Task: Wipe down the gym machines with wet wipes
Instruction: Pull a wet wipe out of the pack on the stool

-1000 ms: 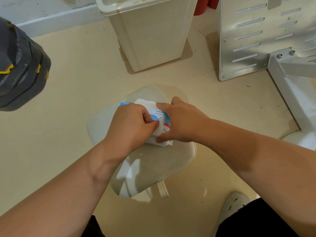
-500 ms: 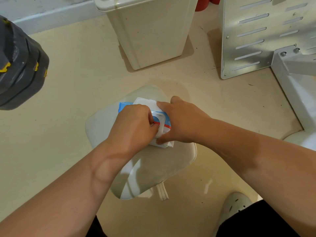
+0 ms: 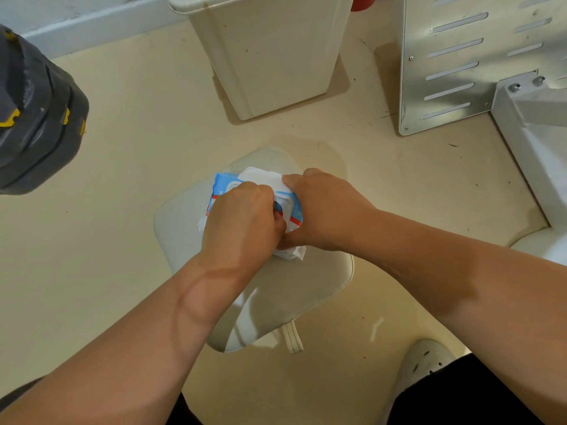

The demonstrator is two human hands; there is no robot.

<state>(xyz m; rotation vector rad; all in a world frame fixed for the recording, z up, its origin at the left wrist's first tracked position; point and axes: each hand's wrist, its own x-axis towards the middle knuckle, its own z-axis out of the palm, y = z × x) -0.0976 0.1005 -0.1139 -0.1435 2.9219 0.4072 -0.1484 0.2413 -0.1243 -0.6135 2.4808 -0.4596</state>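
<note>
Wet-wipe pack [image 3: 225,184] sat on the seat [image 3: 291,289], bin [image 3: 270,56] at twelve o'clock. I saw the right hand [image 3: 325,210] gripping it, the left hand [image 3: 242,222] pinching its opening.

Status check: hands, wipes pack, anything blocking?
Left hand pinching at the wipes pack opening. Right hand holds the pack on the padded seat. Lid flap open; can't tell if a wipe is out. Nothing in the way.

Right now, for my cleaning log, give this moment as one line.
step: getting a wipe; right hand: holds wet-wipe pack; left hand: pinches at its opening; pack: on padded seat
</note>
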